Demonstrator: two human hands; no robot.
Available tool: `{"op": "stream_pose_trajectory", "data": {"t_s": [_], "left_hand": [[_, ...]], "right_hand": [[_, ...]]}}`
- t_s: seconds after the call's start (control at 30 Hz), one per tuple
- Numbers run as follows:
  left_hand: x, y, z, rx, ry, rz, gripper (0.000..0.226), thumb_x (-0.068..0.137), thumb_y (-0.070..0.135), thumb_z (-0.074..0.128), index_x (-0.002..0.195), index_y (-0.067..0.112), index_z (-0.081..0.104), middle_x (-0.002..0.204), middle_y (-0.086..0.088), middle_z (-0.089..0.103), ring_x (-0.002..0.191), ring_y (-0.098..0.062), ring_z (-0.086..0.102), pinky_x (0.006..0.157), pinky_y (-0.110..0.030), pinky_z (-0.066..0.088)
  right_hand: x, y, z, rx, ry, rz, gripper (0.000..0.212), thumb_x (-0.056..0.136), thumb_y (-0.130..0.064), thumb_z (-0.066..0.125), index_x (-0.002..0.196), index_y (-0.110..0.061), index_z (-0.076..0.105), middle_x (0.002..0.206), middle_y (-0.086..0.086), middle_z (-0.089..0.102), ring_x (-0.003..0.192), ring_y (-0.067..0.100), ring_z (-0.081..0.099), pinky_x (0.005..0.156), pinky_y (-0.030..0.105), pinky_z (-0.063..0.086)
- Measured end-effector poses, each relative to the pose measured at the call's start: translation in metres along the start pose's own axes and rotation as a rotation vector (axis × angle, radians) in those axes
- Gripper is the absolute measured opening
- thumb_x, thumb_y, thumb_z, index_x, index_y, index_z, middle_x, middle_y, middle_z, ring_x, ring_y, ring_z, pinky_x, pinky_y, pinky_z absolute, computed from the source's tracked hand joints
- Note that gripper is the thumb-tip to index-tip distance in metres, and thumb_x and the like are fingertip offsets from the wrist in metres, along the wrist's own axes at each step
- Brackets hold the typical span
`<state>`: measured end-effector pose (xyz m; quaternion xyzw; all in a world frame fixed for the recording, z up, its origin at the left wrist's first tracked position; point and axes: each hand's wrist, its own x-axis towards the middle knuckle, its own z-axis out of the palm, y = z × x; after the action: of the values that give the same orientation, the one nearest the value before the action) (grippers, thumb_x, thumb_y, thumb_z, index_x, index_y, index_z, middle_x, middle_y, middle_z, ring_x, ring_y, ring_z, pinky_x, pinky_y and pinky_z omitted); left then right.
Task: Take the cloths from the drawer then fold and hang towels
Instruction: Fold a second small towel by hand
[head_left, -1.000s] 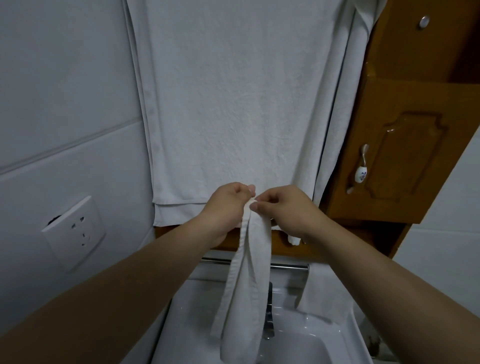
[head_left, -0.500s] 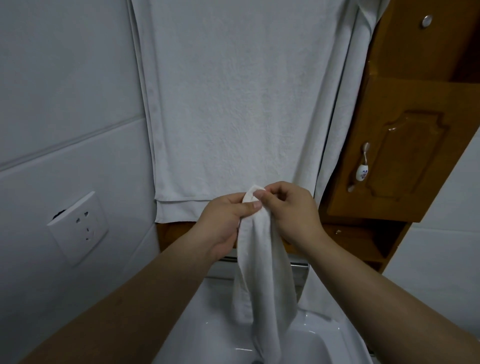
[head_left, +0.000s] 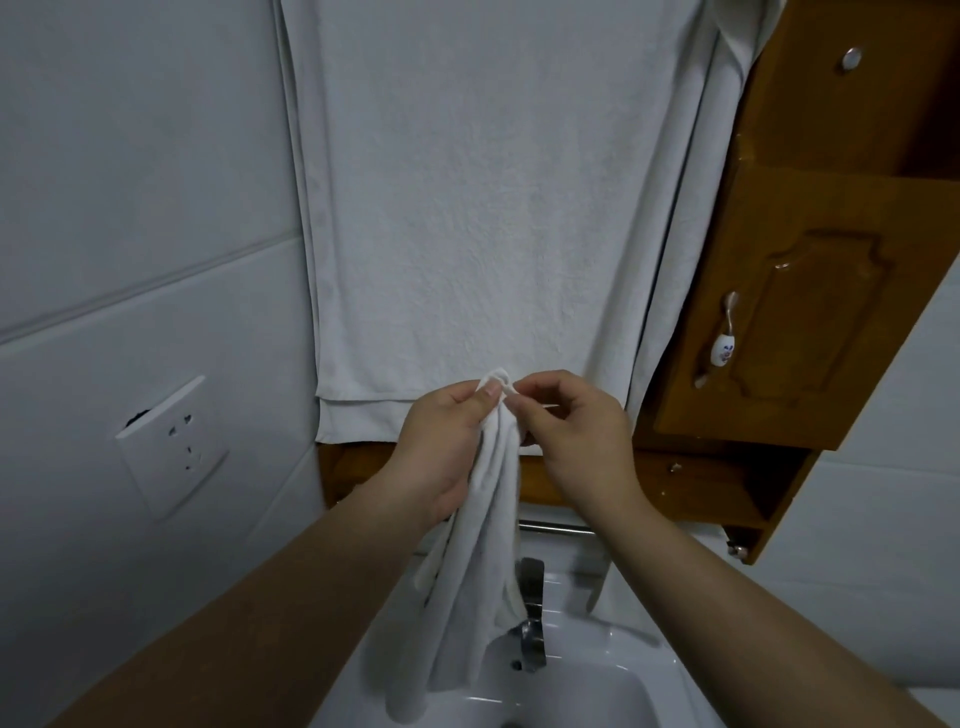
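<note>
**Desk:** Count, left to right?

**Op:** I log one wall socket (head_left: 171, 447). Next is one broad towel (head_left: 467, 208) hanging flat on the wall, with two layers showing at its lower hem. One narrower towel (head_left: 691, 208) hangs just beside its right edge. Then two hands, one small cloth (head_left: 483, 545), one rail (head_left: 556, 529), one tap (head_left: 530, 623) and one sink (head_left: 587, 696). Last is one cabinet door (head_left: 810, 312) with one handle (head_left: 722, 343), and one round knob (head_left: 851, 58) above it.

**Desk:** Containers?

**Op:** Sink: the cloth's lower end hangs in front of the basin, beside the tap. I cannot tell whether it touches the porcelain. Cabinet: the door stands ajar and the interior is dark, so I cannot read any contents.

**Desk:** Cloth and hands?

**Op:** The cloth is plain white and gathered lengthwise into a narrow bundle of folds. My left hand (head_left: 441, 447) grips it near the top, fingers and thumb curled round it. My right hand (head_left: 576, 431) pinches the top corner between thumb and forefinger. The hands are close together, in front of the broad towel's lower hem and above the sink.
</note>
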<state>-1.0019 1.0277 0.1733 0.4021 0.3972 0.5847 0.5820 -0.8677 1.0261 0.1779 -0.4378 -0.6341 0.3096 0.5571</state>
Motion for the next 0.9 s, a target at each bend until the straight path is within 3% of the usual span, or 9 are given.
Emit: {"op": "stream_pose_trajectory", "data": {"t_s": [0.1, 0.2, 0.37, 0.6, 0.77, 0.9], "left_hand": [[-0.002, -0.002, 0.003, -0.071, 0.026, -0.021, 0.026, 0.1, 0.022, 0.055, 0.105, 0.003, 0.073, 0.106, -0.021, 0.073, 0.104, -0.033, 0.07, 0.102, -0.051, 0.049], [-0.006, -0.004, 0.004, -0.15, 0.047, -0.041, 0.026, 0.099, 0.018, 0.055, 0.097, 0.002, 0.075, 0.105, -0.023, 0.072, 0.103, -0.03, 0.068, 0.107, -0.051, 0.045], [-0.012, 0.003, 0.01, -0.271, 0.011, -0.081, 0.031, 0.101, 0.015, 0.05, 0.112, -0.009, 0.064, 0.116, -0.033, 0.065, 0.112, -0.041, 0.064, 0.103, -0.05, 0.048], [-0.025, 0.011, 0.015, -0.402, -0.02, -0.215, 0.032, 0.1, 0.017, 0.051, 0.117, -0.008, 0.063, 0.113, -0.023, 0.07, 0.099, -0.032, 0.07, 0.086, -0.039, 0.059], [-0.031, 0.014, 0.019, -0.505, -0.008, -0.289, 0.033, 0.1, 0.013, 0.052, 0.118, -0.012, 0.06, 0.122, -0.025, 0.066, 0.106, -0.032, 0.068, 0.097, -0.037, 0.052], [-0.031, 0.014, 0.02, -0.538, -0.022, -0.311, 0.033, 0.098, 0.012, 0.052, 0.12, -0.012, 0.06, 0.122, -0.023, 0.066, 0.106, -0.031, 0.067, 0.104, -0.037, 0.048]], "right_hand": [[-0.005, 0.004, 0.003, -0.285, 0.085, -0.171, 0.009, 0.089, -0.025, 0.074, 0.098, -0.024, 0.073, 0.095, -0.013, 0.069, 0.08, 0.0, 0.067, 0.069, 0.01, 0.052], [-0.01, 0.006, 0.005, -0.447, 0.128, -0.277, 0.012, 0.089, -0.028, 0.074, 0.099, -0.022, 0.073, 0.096, -0.012, 0.066, 0.077, -0.004, 0.062, 0.073, 0.003, 0.045], [-0.014, 0.005, 0.007, -0.5, 0.254, -0.308, 0.014, 0.086, -0.029, 0.076, 0.083, -0.022, 0.064, 0.085, -0.009, 0.058, 0.072, 0.0, 0.054, 0.065, 0.006, 0.042], [-0.015, 0.008, 0.006, -0.47, 0.258, -0.317, 0.011, 0.088, -0.029, 0.075, 0.097, -0.023, 0.072, 0.09, -0.008, 0.063, 0.075, -0.002, 0.056, 0.068, 0.004, 0.041], [-0.021, 0.013, 0.005, -0.535, 0.327, -0.494, 0.007, 0.088, -0.017, 0.075, 0.095, -0.015, 0.075, 0.092, -0.002, 0.068, 0.082, -0.001, 0.055, 0.075, 0.0, 0.038], [-0.021, 0.014, 0.002, -0.563, 0.363, -0.66, 0.014, 0.091, -0.02, 0.067, 0.095, -0.008, 0.074, 0.093, 0.005, 0.068, 0.084, 0.013, 0.062, 0.077, 0.01, 0.043]]}}
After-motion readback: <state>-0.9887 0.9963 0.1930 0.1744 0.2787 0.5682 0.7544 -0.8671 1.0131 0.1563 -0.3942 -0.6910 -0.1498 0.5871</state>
